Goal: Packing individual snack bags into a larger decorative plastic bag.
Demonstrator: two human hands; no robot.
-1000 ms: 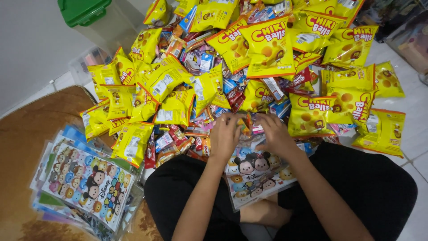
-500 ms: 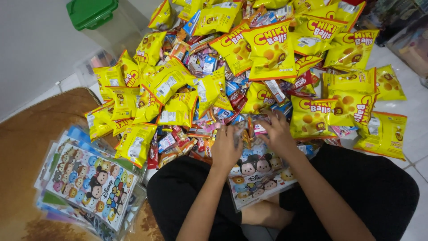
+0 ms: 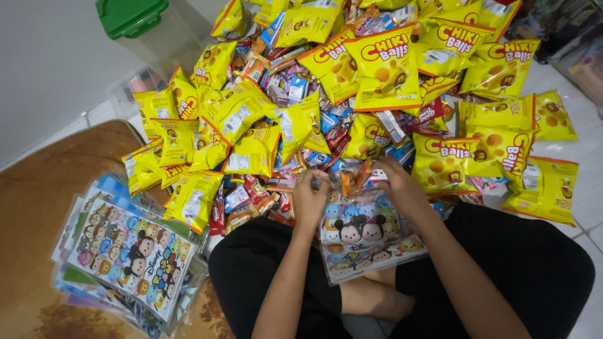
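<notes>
I sit on the floor with a clear cartoon-printed gift bag (image 3: 364, 242) lying across my lap. My left hand (image 3: 309, 196) pinches the bag's top edge at its left corner. My right hand (image 3: 397, 184) grips the top edge on the right, fingers curled over it. Between the hands, small orange snack packets (image 3: 353, 177) stick out of the bag's mouth. Just beyond my hands lies a big heap of yellow snack bags (image 3: 383, 63) mixed with small wrapped sweets (image 3: 289, 85).
A stack of flat cartoon-printed gift bags (image 3: 129, 254) lies on a brown rug (image 3: 38, 188) at my left. A clear plastic box with a green lid (image 3: 135, 16) stands by the white wall at the back left. White floor tiles (image 3: 587, 150) show at the right.
Both hands have spread apart along the bag's top edge and shifted slightly away from me. The orange packets now show between them in the bag's mouth.
</notes>
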